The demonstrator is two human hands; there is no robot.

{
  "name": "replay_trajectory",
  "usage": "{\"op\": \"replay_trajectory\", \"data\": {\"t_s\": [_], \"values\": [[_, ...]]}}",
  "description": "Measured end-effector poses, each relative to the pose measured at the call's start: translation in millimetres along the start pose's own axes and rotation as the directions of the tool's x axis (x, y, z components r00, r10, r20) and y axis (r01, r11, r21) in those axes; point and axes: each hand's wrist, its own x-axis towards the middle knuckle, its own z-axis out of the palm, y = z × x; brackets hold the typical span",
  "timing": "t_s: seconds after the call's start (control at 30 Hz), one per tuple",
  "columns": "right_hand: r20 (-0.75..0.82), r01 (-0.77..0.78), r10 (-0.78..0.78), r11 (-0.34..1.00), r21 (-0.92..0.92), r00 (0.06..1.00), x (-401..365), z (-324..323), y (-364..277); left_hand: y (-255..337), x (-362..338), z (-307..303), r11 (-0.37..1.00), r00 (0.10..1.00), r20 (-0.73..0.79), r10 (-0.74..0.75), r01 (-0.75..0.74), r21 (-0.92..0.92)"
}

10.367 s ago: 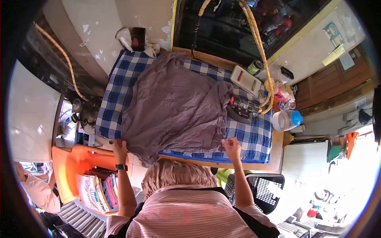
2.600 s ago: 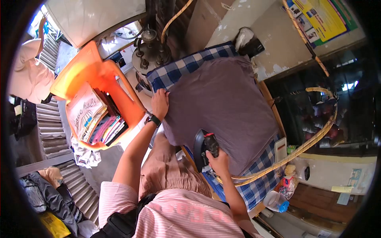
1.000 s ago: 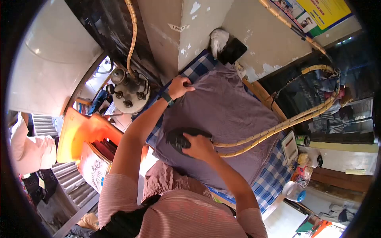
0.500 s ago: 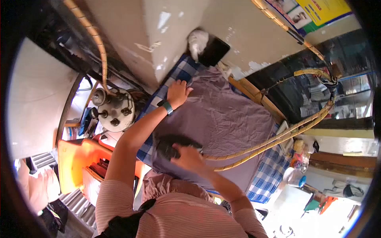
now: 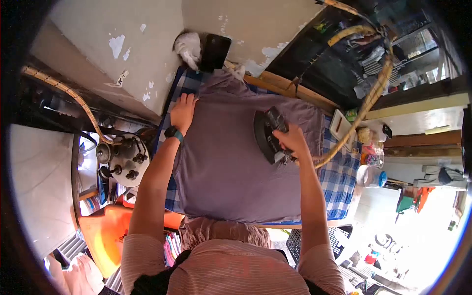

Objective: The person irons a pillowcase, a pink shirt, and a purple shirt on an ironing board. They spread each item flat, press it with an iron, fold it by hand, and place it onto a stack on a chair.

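A purple-grey cloth garment (image 5: 221, 162) lies spread over a blue-and-white checked cover (image 5: 339, 189). My right hand (image 5: 294, 141) is closed round the handle of a dark iron (image 5: 268, 137), which rests on the right half of the garment. From the iron's rear, a tan wrapped hose (image 5: 361, 115) runs to the upper right. At the garment's upper left edge, my left hand (image 5: 183, 113) lies on the cloth, fingers extended and thumb out to the side. Around the iron the cloth looks mostly smooth, with folds at the top and right.
A metal boiler (image 5: 129, 160) with several knobs stands at the left, with another wrapped hose (image 5: 69, 91) above it. At the table's far corner are a white cloth (image 5: 188, 49) and a black flat object (image 5: 215, 52). An orange chair (image 5: 103, 236) is at lower left.
My right hand has carried the iron from the garment's near left part across to its right half. The garment looks smoother. My head view has turned, and my left hand stays by the upper left edge.
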Motion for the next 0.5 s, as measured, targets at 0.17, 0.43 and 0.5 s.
{"op": "replay_trajectory", "data": {"t_s": [0.17, 0.43, 0.5], "values": [[0.156, -0.054, 0.068, 0.995, -0.088, 0.985, -61, 5, -26, -6, -9, -12, 0.983, 0.996, 0.018, -0.085, 0.086, -0.164], [0.406, 0.476, -0.382, 0.864, -0.162, 0.830, -188, 129, 12, 43, -133, -128, 0.943, 0.946, -0.009, -0.325, 0.324, -0.072], [0.327, 0.434, -0.358, 0.878, -0.201, 0.875, -184, 110, 23, 58, -170, -142, 0.924, 0.924, -0.073, -0.376, 0.380, 0.051]]}}
